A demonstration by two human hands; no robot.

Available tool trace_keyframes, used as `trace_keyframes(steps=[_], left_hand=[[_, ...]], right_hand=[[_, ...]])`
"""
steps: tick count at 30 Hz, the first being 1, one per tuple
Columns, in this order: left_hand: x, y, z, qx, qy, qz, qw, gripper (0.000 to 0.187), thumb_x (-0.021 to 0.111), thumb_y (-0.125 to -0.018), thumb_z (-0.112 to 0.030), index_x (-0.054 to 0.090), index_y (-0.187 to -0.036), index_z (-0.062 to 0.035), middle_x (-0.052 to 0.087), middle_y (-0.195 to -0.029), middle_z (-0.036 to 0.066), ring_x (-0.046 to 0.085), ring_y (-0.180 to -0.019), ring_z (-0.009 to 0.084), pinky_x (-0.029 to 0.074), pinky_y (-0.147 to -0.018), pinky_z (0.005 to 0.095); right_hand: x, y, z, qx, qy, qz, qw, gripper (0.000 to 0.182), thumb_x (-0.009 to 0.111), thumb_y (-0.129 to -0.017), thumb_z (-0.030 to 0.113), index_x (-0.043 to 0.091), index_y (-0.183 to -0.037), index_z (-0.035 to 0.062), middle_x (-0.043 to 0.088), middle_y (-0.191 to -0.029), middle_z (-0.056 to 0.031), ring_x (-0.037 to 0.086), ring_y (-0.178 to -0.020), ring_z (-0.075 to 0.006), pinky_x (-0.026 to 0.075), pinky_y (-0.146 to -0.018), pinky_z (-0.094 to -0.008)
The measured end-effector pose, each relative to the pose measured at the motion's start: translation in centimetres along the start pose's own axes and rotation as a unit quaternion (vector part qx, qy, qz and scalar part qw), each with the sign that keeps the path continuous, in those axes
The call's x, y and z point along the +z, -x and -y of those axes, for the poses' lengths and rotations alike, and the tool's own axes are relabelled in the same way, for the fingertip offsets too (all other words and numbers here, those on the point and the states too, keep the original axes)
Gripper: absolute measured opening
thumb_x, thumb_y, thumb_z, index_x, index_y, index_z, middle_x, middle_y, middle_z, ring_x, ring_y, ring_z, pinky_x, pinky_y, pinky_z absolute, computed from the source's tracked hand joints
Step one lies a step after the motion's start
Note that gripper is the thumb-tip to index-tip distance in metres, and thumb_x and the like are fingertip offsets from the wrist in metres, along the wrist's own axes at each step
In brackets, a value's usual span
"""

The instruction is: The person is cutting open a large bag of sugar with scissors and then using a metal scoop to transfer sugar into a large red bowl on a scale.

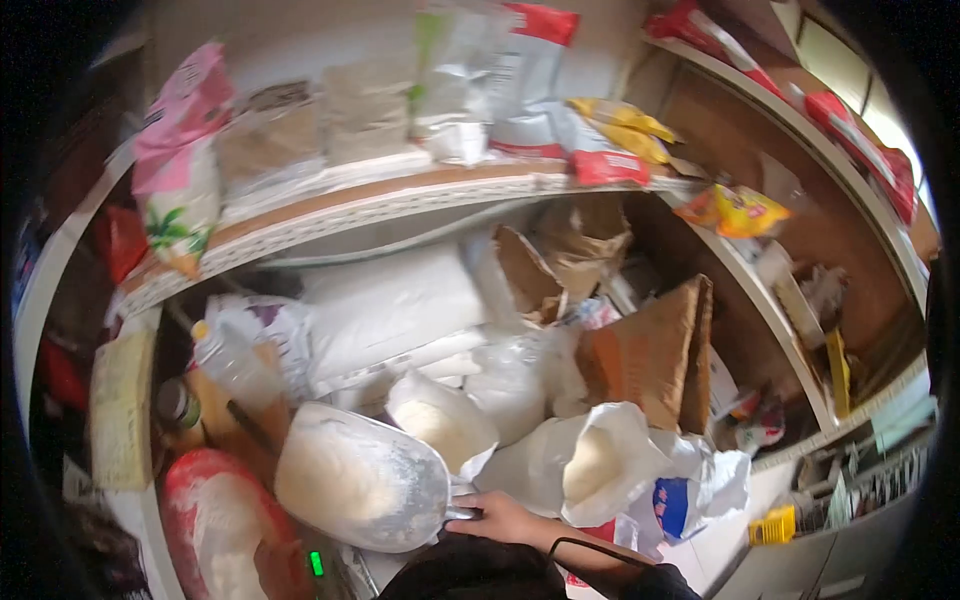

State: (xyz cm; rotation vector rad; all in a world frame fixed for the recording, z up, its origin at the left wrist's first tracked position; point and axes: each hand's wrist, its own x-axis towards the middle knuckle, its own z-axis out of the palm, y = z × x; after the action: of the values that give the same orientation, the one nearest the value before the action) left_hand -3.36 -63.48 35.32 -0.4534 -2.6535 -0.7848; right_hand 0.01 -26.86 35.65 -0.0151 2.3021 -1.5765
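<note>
My right hand (497, 517) is closed around the short handle of a large, flour-dusted scoop (428, 490). Pale powder (345, 480) like flour lies inside the scoop, which is held level or nearly so. Just behind it stands an open white sack (440, 425) of pale powder. To the right of the scoop, a second open white sack (610, 465) leans with its mouth toward me, powder showing inside. Left of the scoop is a red-rimmed container (190, 490) of pale powder. My left hand is out of view.
A small green-lit display (317, 563) glows below the scoop. Full white sacks (395, 300) lie behind, beside a clear bottle (235, 360). Brown paper bags (640, 350) stand at right. Above runs a shelf (400, 190) with packaged bags, including a pink-topped one (185, 150).
</note>
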Motion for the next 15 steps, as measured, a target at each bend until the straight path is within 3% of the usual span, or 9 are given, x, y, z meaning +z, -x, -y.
trace_keyframes(steps=[3,5,7,9,13,14,15], left_hand=[[1.5,-0.4,1.1,0.006,0.018,0.035,0.999,0.012,0.062,-0.078,-0.008,0.062,-0.089,-0.0041,0.061,-0.089,0.013,0.056,-0.091,0.0355,0.041,-0.091,0.0442],[1.9,-1.3,0.7,0.037,0.023,0.052,0.998,0.012,0.062,-0.078,-0.008,0.062,-0.089,-0.0035,0.061,-0.088,0.014,0.056,-0.087,0.0354,0.043,-0.086,0.044],[2.2,-2.7,-0.7,0.102,0.021,0.04,0.994,0.013,0.062,-0.078,-0.008,0.062,-0.09,-0.0029,0.06,-0.088,0.014,0.056,-0.084,0.0355,0.045,-0.081,0.0442],[2.9,-3.7,-1.2,0.111,0.03,0.052,0.992,0.014,0.062,-0.078,-0.008,0.062,-0.091,-0.0029,0.06,-0.088,0.015,0.056,-0.085,0.0354,0.044,-0.081,0.0442],[4.4,-4.6,-1.3,0.084,0.061,0.087,0.991,0.016,0.061,-0.077,-0.007,0.062,-0.093,-0.0029,0.06,-0.089,0.015,0.055,-0.086,0.0351,0.044,-0.082,0.0442],[4.5,-4.7,-1.0,0.074,0.073,0.094,0.99,0.017,0.061,-0.077,-0.007,0.062,-0.093,-0.0029,0.06,-0.089,0.015,0.055,-0.086,0.0351,0.044,-0.082,0.0443],[5.1,-5.1,-1.0,0.06,0.089,0.103,0.989,0.018,0.06,-0.076,-0.007,0.062,-0.094,-0.0029,0.059,-0.089,0.015,0.055,-0.086,0.035,0.044,-0.082,0.0443]], right_hand=[[-1.3,3.3,-7.0,0.04,-0.041,-0.071,0.996,0.034,0.067,-0.088,0.025,0.063,-0.115,0.0041,0.068,-0.1,-0.0059,0.059,-0.088,-0.0121,0.047,-0.083,-0.0277],[-2.9,6.9,-6.5,0.066,-0.11,-0.174,0.976,0.036,0.067,-0.087,0.028,0.064,-0.113,0.0037,0.069,-0.098,-0.0117,0.062,-0.087,-0.0159,0.047,-0.082,-0.031],[-4.2,10.1,-9.2,0.111,-0.077,-0.247,0.959,0.026,0.069,-0.086,0.02,0.067,-0.103,0.0003,0.063,-0.084,0.0002,0.054,-0.076,-0.0067,0.045,-0.068,-0.0227],[-5.0,13.2,-12.1,0.135,-0.091,-0.351,0.922,0.02,0.069,-0.086,0.017,0.067,-0.094,-0.0011,0.059,-0.074,0.0016,0.051,-0.065,-0.0058,0.042,-0.058,-0.0231],[-8.8,18.4,-10.4,0.256,0.001,-0.461,0.85,0.022,0.067,-0.086,0.018,0.062,-0.079,-0.0016,0.056,-0.065,0.0006,0.048,-0.055,-0.0068,0.039,-0.051,-0.024],[-9.3,19.8,-13.6,0.256,0.003,-0.507,0.823,0.024,0.068,-0.085,0.02,0.062,-0.077,-0.0013,0.055,-0.061,-0.0017,0.048,-0.054,-0.0078,0.039,-0.05,-0.0259],[-10.7,20.7,-11.4,0.279,0.092,-0.487,0.823,0.022,0.067,-0.085,0.018,0.06,-0.077,-0.001,0.054,-0.058,-0.0055,0.048,-0.054,-0.0083,0.04,-0.051,-0.0277]])
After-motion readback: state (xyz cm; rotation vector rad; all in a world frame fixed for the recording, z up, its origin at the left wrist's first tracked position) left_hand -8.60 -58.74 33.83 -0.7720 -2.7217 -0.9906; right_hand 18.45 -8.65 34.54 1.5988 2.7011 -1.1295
